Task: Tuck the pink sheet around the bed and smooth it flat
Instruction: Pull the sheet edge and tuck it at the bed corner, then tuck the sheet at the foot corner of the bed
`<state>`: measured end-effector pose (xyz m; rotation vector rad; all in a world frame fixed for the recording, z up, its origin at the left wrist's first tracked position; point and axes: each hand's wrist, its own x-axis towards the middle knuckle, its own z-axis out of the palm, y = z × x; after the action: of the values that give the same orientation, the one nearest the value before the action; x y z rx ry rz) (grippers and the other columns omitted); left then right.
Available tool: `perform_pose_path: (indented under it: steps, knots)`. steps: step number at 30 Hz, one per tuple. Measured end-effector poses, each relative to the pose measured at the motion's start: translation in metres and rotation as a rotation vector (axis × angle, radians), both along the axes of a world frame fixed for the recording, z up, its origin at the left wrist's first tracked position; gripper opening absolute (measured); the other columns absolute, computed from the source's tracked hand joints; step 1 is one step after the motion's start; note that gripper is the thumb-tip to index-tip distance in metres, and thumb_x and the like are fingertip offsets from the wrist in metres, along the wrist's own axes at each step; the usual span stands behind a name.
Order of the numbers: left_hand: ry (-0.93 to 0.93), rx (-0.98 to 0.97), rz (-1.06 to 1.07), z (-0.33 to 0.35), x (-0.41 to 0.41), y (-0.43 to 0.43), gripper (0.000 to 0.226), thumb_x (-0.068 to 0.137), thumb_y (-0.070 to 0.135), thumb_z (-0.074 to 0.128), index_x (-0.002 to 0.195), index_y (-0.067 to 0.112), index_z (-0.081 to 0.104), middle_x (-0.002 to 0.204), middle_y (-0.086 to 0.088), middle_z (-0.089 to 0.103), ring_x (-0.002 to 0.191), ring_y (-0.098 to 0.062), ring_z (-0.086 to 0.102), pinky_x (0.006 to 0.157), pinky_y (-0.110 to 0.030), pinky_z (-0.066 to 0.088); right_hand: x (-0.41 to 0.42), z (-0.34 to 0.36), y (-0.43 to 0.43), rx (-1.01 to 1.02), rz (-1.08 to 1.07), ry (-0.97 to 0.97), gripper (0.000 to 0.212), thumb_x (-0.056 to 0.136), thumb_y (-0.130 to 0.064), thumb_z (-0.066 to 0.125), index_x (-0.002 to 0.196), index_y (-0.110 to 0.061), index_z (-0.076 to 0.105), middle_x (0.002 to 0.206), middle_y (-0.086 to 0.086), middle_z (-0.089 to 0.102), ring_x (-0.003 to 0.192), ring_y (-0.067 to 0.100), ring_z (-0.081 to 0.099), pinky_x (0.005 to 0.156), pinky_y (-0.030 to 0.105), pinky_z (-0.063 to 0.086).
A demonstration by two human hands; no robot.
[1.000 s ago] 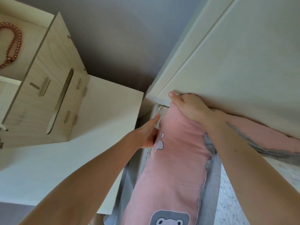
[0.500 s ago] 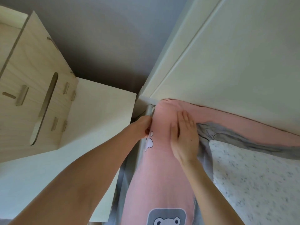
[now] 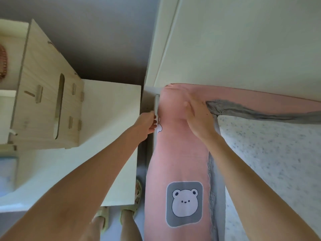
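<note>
1. The pink sheet lies bunched in a long band down the near side of the bed, with a bear patch facing up, and a second band runs along the foot of the cream headboard
2. The two bands meet at the bed corner, where the sheet wraps over it; its grey underside shows in a rumpled fold just beside that corner
3. The left hand has its fingers curled at the sheet's outer edge, in the gap beside the bedside table, and seems to pinch the cloth there
4. The right hand lies flat, fingers straight, pressing the sheet down on top near the corner
5. Most of the speckled mattress is bare, so I judge the task is at an early stage: one corner is being tucked, while spreading the sheet across, tucking the other sides and smoothing remain
</note>
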<state>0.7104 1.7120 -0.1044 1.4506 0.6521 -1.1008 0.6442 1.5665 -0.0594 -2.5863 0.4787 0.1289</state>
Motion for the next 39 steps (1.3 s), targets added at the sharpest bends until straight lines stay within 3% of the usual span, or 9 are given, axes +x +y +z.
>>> perform_pose_path:
  steps: [2, 5, 7, 10, 13, 17, 22, 28, 39]
  knots:
    - [-0.008, 0.017, -0.05, 0.005, -0.02, 0.014, 0.019, 0.098, 0.019, 0.037, 0.094, 0.005, 0.05, 0.093, -0.012, 0.052, 0.085, -0.022, 0.051, 0.066, -0.023, 0.043, -0.035, 0.021, 0.012, -0.008, -0.1, -0.15, 0.038, 0.096, -0.019, 0.032, 0.132, -0.022, 0.045, 0.118, 0.002, 0.06, 0.105, 0.02, 0.055, 0.083, 0.023, 0.037]
    - [-0.092, 0.019, -0.132, 0.015, -0.056, 0.033, 0.014, 0.097, 0.018, 0.039, 0.098, 0.009, 0.049, 0.102, -0.009, 0.053, 0.094, -0.022, 0.05, 0.087, -0.033, 0.045, -0.112, 0.036, 0.029, -0.036, -0.194, -0.156, 0.034, 0.094, -0.015, 0.038, 0.124, -0.023, 0.052, 0.077, -0.007, 0.056, 0.065, 0.009, 0.047, 0.062, 0.018, 0.033]
    - [-0.273, 0.063, -0.238, 0.025, -0.084, 0.046, 0.016, 0.094, 0.014, 0.038, 0.088, 0.012, 0.052, 0.09, -0.005, 0.053, 0.087, -0.023, 0.048, 0.083, -0.039, 0.046, -0.168, 0.039, 0.041, -0.041, -0.271, -0.097, 0.033, 0.096, -0.011, 0.046, 0.126, -0.018, 0.057, 0.085, -0.006, 0.064, 0.066, 0.009, 0.05, 0.067, 0.013, 0.034]
    - [-0.662, 0.248, -0.513, 0.043, -0.132, 0.064, 0.018, 0.092, 0.01, 0.034, 0.084, 0.005, 0.05, 0.07, -0.001, 0.046, 0.07, -0.022, 0.041, 0.057, -0.034, 0.036, -0.248, 0.04, 0.074, -0.04, -0.402, -0.06, 0.028, 0.093, -0.007, 0.053, 0.12, -0.01, 0.063, 0.102, 0.002, 0.072, 0.083, 0.02, 0.066, 0.077, 0.01, 0.037]
    - [-0.884, 0.208, -0.613, 0.059, -0.184, 0.083, 0.023, 0.093, 0.012, 0.04, 0.109, 0.01, 0.057, 0.099, -0.002, 0.061, 0.089, -0.02, 0.054, 0.076, -0.03, 0.044, -0.321, 0.045, 0.114, 0.007, -0.546, -0.026, 0.027, 0.094, -0.008, 0.051, 0.118, -0.009, 0.064, 0.11, 0.0, 0.07, 0.096, 0.018, 0.066, 0.084, 0.014, 0.041]
    - [-1.044, 0.115, -0.842, 0.081, -0.258, 0.087, 0.026, 0.09, 0.003, 0.045, 0.11, 0.006, 0.062, 0.109, -0.011, 0.065, 0.102, -0.027, 0.059, 0.087, -0.035, 0.046, -0.415, 0.057, 0.16, 0.079, -0.8, -0.014, 0.022, 0.095, -0.01, 0.05, 0.11, -0.008, 0.066, 0.094, -0.001, 0.071, 0.08, 0.013, 0.063, 0.073, 0.022, 0.045]
    - [-1.155, -0.064, -1.156, 0.112, -0.366, 0.074, 0.025, 0.088, -0.001, 0.046, 0.104, 0.002, 0.064, 0.106, -0.014, 0.066, 0.101, -0.03, 0.059, 0.091, -0.037, 0.045, -0.538, 0.091, 0.205, 0.075, -1.141, 0.056, 0.016, 0.095, -0.011, 0.052, 0.086, -0.007, 0.065, 0.069, 0.006, 0.062, 0.065, 0.026, 0.058, 0.059, 0.031, 0.039]
    - [-1.272, -0.299, -1.566, 0.15, -0.545, 0.062, 0.024, 0.084, -0.001, 0.045, 0.099, 0.003, 0.064, 0.1, -0.016, 0.065, 0.096, -0.033, 0.058, 0.081, -0.039, 0.046, -0.714, 0.137, 0.282, 0.085, -1.589, 0.0, 0.018, 0.095, -0.015, 0.052, 0.092, -0.007, 0.068, 0.086, 0.008, 0.072, 0.07, 0.015, 0.066, 0.067, 0.016, 0.046]
    - [-1.353, -0.806, -2.043, 0.2, -0.949, 0.203, 0.022, 0.083, -0.001, 0.048, 0.095, 0.004, 0.066, 0.098, -0.013, 0.068, 0.096, -0.031, 0.061, 0.078, -0.031, 0.042, -1.034, 0.18, 0.54, 0.15, -2.306, -0.092, 0.027, 0.092, -0.017, 0.047, 0.076, -0.002, 0.062, 0.074, 0.013, 0.068, 0.077, 0.032, 0.062, 0.065, 0.032, 0.046]
